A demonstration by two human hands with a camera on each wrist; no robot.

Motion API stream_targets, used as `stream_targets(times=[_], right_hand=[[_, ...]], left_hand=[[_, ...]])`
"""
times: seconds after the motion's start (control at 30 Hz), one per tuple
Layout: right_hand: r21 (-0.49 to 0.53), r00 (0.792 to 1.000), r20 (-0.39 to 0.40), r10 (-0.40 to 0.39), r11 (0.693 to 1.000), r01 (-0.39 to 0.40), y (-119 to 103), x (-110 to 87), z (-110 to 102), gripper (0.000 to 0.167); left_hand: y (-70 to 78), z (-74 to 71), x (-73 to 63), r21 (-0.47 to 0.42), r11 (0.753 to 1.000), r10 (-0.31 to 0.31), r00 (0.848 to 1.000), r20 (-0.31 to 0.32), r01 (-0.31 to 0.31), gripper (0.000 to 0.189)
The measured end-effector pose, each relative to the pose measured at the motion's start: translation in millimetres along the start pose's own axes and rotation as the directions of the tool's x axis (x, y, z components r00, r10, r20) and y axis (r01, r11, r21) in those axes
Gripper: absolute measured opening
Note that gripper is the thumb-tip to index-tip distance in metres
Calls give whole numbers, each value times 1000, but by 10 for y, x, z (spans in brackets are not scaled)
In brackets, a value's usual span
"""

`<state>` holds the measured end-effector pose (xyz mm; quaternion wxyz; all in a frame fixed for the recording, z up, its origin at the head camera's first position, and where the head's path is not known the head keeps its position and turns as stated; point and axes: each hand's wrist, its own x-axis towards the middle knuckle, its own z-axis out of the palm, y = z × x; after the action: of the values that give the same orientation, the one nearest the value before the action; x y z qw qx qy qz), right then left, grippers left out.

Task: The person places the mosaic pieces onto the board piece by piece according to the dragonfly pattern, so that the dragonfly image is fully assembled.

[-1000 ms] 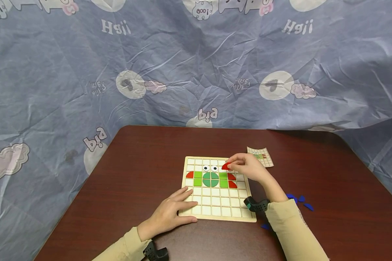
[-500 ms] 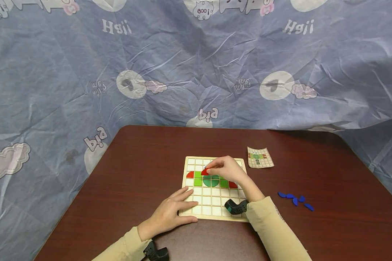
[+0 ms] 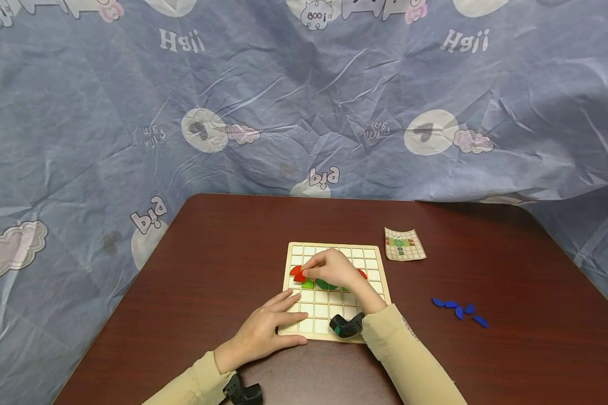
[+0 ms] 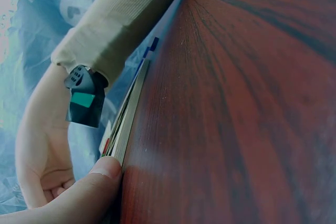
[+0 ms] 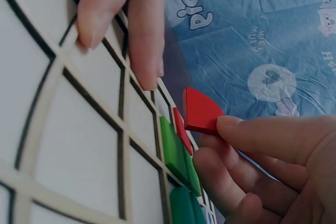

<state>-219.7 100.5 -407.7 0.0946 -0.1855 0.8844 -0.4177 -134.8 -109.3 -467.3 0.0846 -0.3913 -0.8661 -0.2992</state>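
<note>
right hand point(image 3: 331, 268) pinches a red piece point(image 5: 202, 111) over the board's left side

the table point(image 3: 223, 242) is the largest thing here, and the board point(image 3: 382, 270) lies flat on it. the left hand point(image 3: 264, 329) rests at the board's near left corner, fingers straight and spread across the left edge, thumb along the near edge. the right hand reaches over the grid, thumb and finger closed on one end of the red piece, with no gap between them and it.

the card point(image 3: 405, 246) lies on the table just beyond the board's right side; the blue pieces point(image 3: 459, 313) lie nearer the person, well apart from both hands.

dark green point(image 3: 326, 285) and light green point(image 3: 308, 284) pieces sit in the grid, partly under the right hand. a laid red piece point(image 3: 295, 270) fills a cell of the leftmost column.

the red piece is a quarter round, so it has no real long axis. it sticks out to the left of the right fingertips, its square corner away from the thumb, and looks tipped up off the board. the relation that seems to count is piece to cell: in the head view it covers part of the laid red piece and part of the white cell point(image 3: 292, 284) between that piece and the left fingertips. whether the two reds touch, i cannot tell.
</note>
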Motion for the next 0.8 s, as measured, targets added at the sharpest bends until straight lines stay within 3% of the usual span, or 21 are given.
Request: stream_targets(times=[0.8], right_hand=[[-123, 1000, 1, -19, 992, 19, 19, 66, 160, 8]], left_hand=[[5, 5, 0, 15, 1000, 8, 1000, -2, -8, 46]])
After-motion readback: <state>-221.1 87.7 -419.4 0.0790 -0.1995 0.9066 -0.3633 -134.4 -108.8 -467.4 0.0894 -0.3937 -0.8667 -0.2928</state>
